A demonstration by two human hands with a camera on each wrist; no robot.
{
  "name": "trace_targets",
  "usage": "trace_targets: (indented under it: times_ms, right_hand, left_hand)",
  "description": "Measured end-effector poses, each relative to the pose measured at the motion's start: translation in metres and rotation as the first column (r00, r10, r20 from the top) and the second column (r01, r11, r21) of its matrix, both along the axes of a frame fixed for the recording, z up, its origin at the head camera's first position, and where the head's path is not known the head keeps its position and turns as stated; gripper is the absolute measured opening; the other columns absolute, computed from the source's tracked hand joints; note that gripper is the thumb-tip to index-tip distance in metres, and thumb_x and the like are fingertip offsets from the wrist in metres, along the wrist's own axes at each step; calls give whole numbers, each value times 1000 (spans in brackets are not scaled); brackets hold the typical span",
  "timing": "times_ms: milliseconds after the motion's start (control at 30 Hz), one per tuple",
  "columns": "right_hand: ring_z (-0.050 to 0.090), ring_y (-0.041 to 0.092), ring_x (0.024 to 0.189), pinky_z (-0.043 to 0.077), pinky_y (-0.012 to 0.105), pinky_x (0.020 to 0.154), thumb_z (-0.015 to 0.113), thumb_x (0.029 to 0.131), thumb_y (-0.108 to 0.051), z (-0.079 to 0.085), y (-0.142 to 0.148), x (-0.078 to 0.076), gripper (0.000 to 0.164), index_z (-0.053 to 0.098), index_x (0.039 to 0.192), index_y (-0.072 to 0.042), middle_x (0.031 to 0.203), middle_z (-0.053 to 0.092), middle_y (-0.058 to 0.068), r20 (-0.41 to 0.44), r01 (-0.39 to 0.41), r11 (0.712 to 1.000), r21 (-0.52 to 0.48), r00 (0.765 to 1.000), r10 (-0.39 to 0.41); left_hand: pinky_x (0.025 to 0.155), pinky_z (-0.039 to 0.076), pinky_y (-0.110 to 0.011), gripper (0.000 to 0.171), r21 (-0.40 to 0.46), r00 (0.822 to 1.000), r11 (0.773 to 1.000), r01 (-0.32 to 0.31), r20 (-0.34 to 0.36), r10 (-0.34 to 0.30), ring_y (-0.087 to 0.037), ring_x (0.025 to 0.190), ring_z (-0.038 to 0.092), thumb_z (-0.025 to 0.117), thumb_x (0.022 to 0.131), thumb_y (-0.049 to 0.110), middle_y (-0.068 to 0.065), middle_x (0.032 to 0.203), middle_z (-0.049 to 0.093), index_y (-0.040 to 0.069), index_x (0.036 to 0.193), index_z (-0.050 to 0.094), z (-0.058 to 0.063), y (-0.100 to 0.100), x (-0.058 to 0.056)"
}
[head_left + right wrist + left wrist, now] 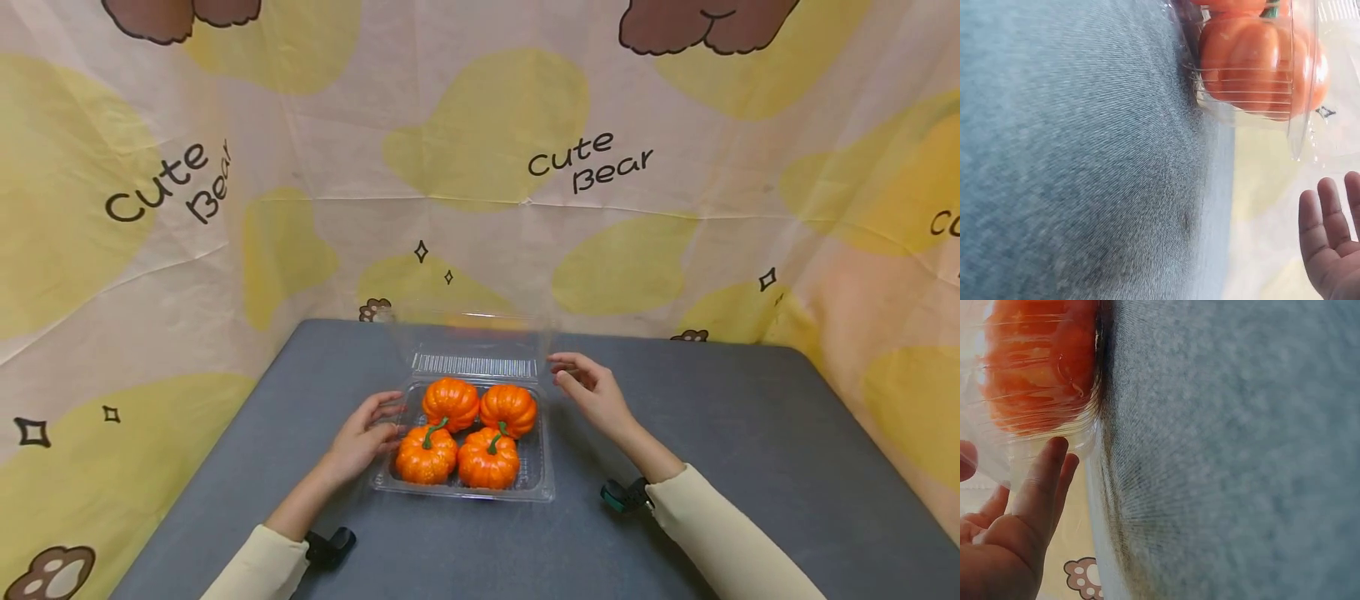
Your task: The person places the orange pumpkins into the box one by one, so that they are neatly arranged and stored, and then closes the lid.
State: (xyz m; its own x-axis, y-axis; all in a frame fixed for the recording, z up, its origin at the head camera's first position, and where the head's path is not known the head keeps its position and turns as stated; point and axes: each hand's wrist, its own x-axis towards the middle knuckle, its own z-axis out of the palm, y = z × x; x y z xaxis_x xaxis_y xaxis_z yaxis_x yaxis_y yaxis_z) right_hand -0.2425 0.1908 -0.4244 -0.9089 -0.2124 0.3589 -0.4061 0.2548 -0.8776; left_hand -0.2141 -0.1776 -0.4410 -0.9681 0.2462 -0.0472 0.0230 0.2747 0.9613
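A clear plastic clamshell box (542,467) stands on the table with its lid (476,337) raised at the back. Inside sit several small orange pumpkins (426,458) with green stems, two of them in the rear row. My left hand (362,440) is at the box's left side, its fingers extended along the wall; the left wrist view shows these fingers (1038,487) close under a pumpkin seen through the ribbed plastic. By the lid's right edge is my right hand (596,398), fingers loosely bent and holding nothing. Whether its fingertips touch the lid, I cannot tell.
The grey table (705,433) extends to both sides of the box. Behind it hangs a patterned cloth (480,167) with yellow patches and printed words. A dark wrist device (330,546) is on the left wrist, another (626,496) on the right.
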Motion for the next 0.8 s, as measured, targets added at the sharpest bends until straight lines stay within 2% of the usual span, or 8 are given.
trace_targets:
  times_ms: [100, 267, 433, 533, 667, 800]
  right_hand:
    - [62, 35, 96, 56, 37, 74, 52, 99, -13, 1, 4, 5, 30, 59, 126, -3, 117, 61, 26, 29, -29, 998, 49, 999, 28]
    - [61, 31, 93, 55, 36, 71, 50, 100, -14, 3, 11, 12, 31, 57, 127, -3, 119, 60, 26, 49, -83, 990, 113, 996, 78]
    - [60, 28, 89, 53, 31, 70, 52, 99, -17, 3, 15, 21, 29, 60, 126, -11, 120, 61, 16, 53, -98, 972, 215, 995, 89]
    - [60, 25, 95, 52, 28, 74, 54, 98, -17, 2, 16, 26, 27, 61, 125, -15, 121, 61, 11, 51, -101, 961, 258, 995, 91]
    - [60, 26, 97, 51, 28, 75, 54, 99, -19, 0, 16, 31, 27, 61, 124, -15, 123, 62, 11, 70, -121, 956, 268, 992, 106]
    - [62, 26, 96, 52, 26, 72, 55, 98, -20, -3, 17, 35, 28, 61, 125, -15, 123, 63, 13, 107, -157, 945, 286, 986, 132]
  left_hand:
    - [84, 57, -38, 45, 35, 1000, 999, -8, 10, 8, -38, 112, 61, 40, 99, 5, -30, 142, 44, 1, 144, 33, 2, -3, 1]
    - [82, 58, -36, 44, 88, 999, 996, -15, 32, 12, -38, 108, 64, 36, 104, 17, -33, 139, 46, -2, 143, 32, 7, -8, 4]
    - [82, 57, -38, 45, 92, 999, 996, 12, 29, -15, -37, 106, 65, 38, 104, 21, -35, 138, 46, -2, 142, 33, 8, -13, 11]
    - [84, 57, -39, 47, 94, 999, 995, 27, 29, -30, -37, 106, 65, 39, 104, 22, -36, 137, 46, -3, 143, 31, 9, -14, 16]
    - [83, 57, -39, 48, 84, 999, 996, 25, 33, -28, -35, 104, 66, 38, 104, 25, -35, 135, 49, -3, 143, 32, 10, -16, 22]
    - [80, 58, -37, 47, 83, 998, 995, 51, 43, -55, -33, 102, 68, 33, 105, 24, -36, 133, 50, -4, 143, 30, 12, -19, 29]
